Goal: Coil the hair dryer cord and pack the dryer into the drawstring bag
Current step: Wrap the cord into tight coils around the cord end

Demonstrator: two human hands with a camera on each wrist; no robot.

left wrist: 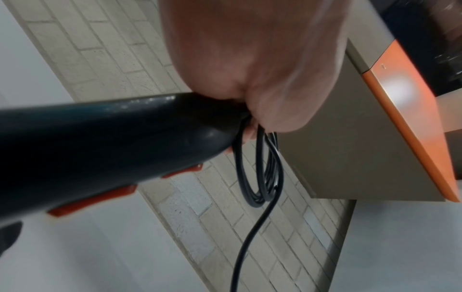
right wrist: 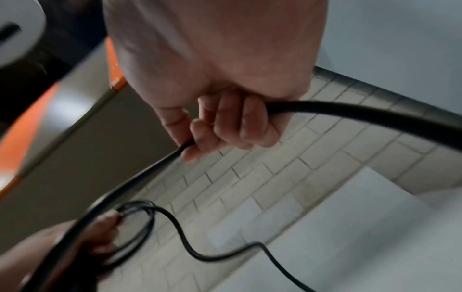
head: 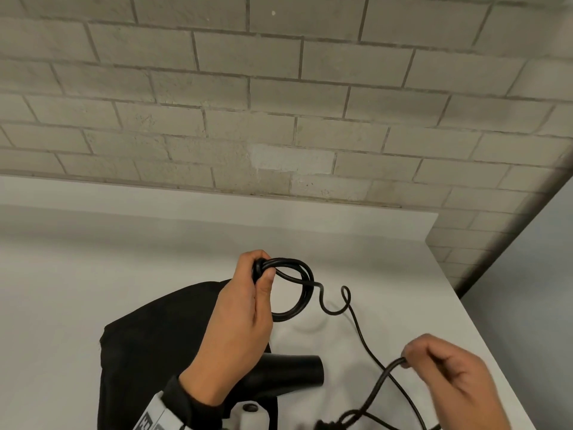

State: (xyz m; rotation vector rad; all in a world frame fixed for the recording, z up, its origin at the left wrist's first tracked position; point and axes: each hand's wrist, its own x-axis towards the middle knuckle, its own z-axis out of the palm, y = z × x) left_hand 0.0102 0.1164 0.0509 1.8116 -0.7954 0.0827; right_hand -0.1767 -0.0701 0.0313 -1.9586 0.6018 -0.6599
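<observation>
My left hand (head: 262, 271) is raised over the white table (head: 93, 274) and grips the end of the black hair dryer's handle (left wrist: 100, 142) together with several loops of its black cord (head: 297, 293). The dryer's barrel (head: 294, 370) shows below my left palm. The handle has red switches (left wrist: 92, 201). From the coil (left wrist: 262, 168) the loose cord (head: 356, 324) curls down to my right hand (head: 409, 358), which holds it in curled fingers (right wrist: 225, 126) near the table's right side. The black drawstring bag (head: 148, 352) lies flat under my left forearm.
A pale brick wall (head: 279, 103) stands right behind the table. The table's right edge (head: 496, 336) runs close to my right hand. An orange-edged panel (left wrist: 400, 118) shows in the wrist views. More cord lies tangled at the bottom edge (head: 356, 417).
</observation>
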